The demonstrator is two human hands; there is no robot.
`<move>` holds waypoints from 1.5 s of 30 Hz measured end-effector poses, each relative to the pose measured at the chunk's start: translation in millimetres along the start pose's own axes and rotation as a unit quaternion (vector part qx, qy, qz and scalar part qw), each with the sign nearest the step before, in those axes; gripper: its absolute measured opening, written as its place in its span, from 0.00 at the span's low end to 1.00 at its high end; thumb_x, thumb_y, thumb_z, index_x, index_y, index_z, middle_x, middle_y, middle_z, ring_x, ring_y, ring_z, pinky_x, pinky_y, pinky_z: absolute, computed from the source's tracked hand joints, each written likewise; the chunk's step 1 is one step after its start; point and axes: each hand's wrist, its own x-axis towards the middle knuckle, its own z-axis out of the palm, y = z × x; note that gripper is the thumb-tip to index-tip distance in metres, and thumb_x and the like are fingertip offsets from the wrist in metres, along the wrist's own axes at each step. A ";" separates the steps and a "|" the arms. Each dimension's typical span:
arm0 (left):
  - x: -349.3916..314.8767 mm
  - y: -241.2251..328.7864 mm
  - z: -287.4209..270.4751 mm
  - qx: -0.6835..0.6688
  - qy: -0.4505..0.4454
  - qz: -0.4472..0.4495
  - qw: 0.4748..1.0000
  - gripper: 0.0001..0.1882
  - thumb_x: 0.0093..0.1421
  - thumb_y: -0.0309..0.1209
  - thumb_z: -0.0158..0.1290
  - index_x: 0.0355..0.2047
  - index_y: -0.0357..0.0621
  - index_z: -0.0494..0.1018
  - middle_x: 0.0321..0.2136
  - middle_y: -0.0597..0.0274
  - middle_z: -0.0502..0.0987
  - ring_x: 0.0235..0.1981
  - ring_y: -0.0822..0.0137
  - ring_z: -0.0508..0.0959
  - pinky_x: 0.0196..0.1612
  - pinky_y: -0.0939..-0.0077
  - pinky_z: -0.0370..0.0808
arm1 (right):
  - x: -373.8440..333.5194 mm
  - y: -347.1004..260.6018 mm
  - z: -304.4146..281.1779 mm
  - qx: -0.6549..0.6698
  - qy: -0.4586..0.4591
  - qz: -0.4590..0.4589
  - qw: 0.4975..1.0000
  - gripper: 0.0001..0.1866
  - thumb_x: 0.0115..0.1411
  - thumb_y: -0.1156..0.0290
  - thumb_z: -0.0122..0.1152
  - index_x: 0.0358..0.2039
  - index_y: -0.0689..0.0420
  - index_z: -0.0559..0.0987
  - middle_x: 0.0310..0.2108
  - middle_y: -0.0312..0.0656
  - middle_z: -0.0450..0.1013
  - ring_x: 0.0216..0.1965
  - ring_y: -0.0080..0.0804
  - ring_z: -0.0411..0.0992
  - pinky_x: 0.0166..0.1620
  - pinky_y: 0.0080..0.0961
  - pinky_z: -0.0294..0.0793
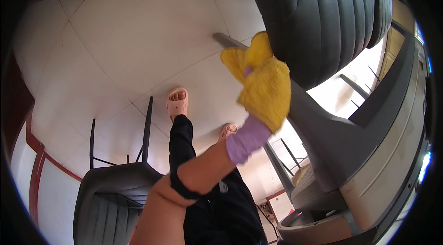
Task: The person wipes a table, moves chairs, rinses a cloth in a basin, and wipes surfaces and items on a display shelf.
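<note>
My left hand (260, 90), in a purple glove (249, 138), is closed on a fuzzy yellow cloth (270, 95). The cloth wraps over most of the hand, so the fingers are largely hidden; a bit of purple shows between its folds. Cloth and hand are over a dark grey leg (318, 125) and close to the edge of a grey padded chair (318, 23); whether the cloth touches either, I cannot tell. A black band (182, 188) circles my bare arm. My right hand is out of view.
Another grey padded chair (115, 194) stands at lower left, with thin black legs. At right is a pale table-like edge (383, 166). Pale floor tiles (120, 42) spread ahead, where my feet in pink slippers (177, 102) stand. Red-brown trim (37, 153) lines the left wall.
</note>
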 end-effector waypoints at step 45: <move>-361.1 -174.9 297.7 0.898 -0.426 0.058 0.090 0.31 0.58 0.33 0.59 0.61 0.43 0.64 0.59 0.49 0.65 0.62 0.47 0.64 0.60 0.54 0.63 | -70.6 29.5 -5.3 0.580 0.414 -0.020 0.701 0.24 0.54 0.86 0.46 0.53 0.62 0.73 0.51 0.46 0.74 0.52 0.42 0.72 0.56 0.30 0.70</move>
